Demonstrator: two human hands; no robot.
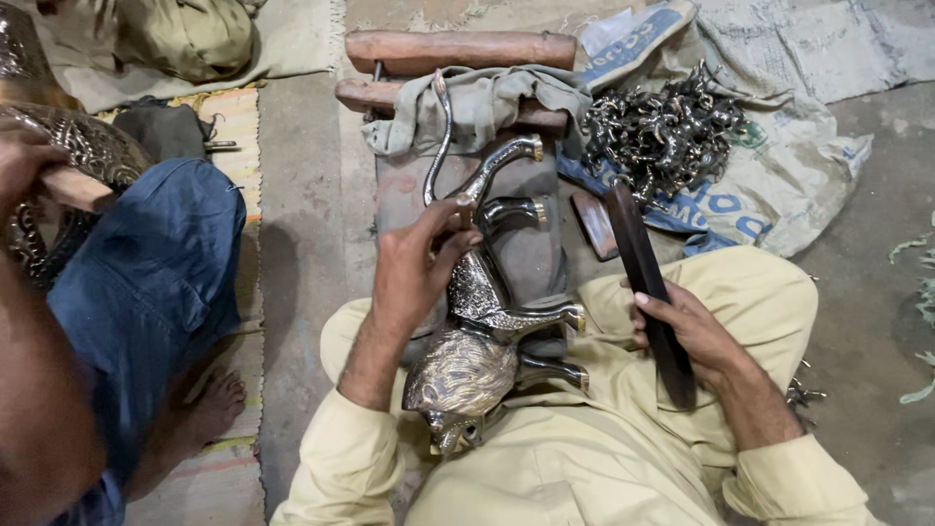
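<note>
A shiny metal lion figure (487, 321) lies on its side across my lap and a low wooden workbench (409, 195), head toward me, legs pointing right, long tail curving up. My left hand (421, 261) rests on the figure's hindquarters, fingers closed on a small tool pressed to the metal. My right hand (687, 326) grips a dark wooden mallet-like stick (648, 282), held to the right of the figure and apart from it.
A grey cloth (487, 102) drapes over the bench's wooden bars. A heap of small dark metal pieces (662, 131) sits on printed sacks at upper right. A co-worker in blue trousers (146, 282) sits at left, a hand (24, 161) on an ornate metal piece.
</note>
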